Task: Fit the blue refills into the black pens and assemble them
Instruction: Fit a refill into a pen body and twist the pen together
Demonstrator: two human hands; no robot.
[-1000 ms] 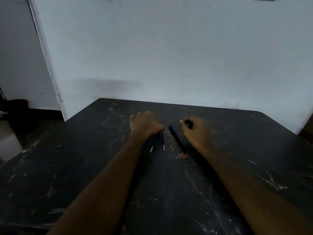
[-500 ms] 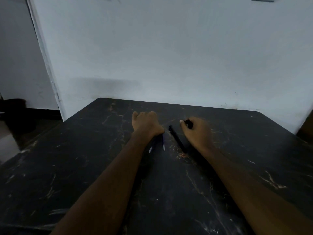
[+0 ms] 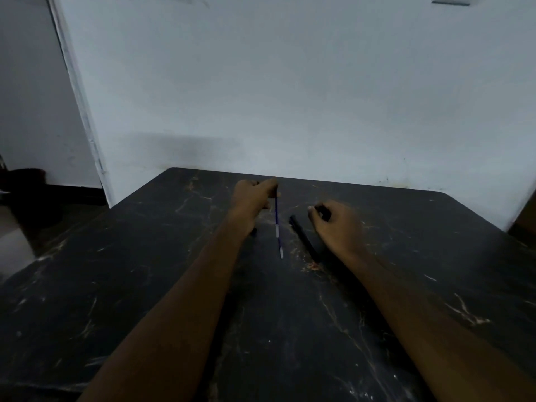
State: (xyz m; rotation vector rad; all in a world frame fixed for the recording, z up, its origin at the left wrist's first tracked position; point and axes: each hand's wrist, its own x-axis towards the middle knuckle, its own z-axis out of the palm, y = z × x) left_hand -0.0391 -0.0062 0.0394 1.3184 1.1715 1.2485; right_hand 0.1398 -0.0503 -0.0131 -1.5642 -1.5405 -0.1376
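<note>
Tabletop: dark marbled slab (image 3: pixel 145 285) against a pale wall (image 3: pixel 290 82), filling the lower half of the frame.
Left grip: the left grip (image 3: pixel 253 198) sits just above centre, its fingers pinching the far end of the blue refill.
Blue refill: the blue refill (image 3: pixel 277 227) is thin and slants down the frame from that pinch, pale tip toward the lower edge. Whether the tip touches the tabletop cannot be told.
Right grip: the right grip (image 3: pixel 338 224) is right of centre, curled round a small black piece (image 3: pixel 323 212), perhaps a cap. It is too dark to be sure.
Black pen barrel: the black pen barrel (image 3: pixel 303 239) lies flat on the tabletop between the two grips, just beside the right one and apart from the refill.
Step in hand: judged to be taking up a refill, ahead of insertion. No finished pen shows.
Next move calls for: steadying the barrel, finding its open end and lining the slender refill up straight with it. The right grip probably has to manage the small piece and the barrel together, or set the piece down.
</note>
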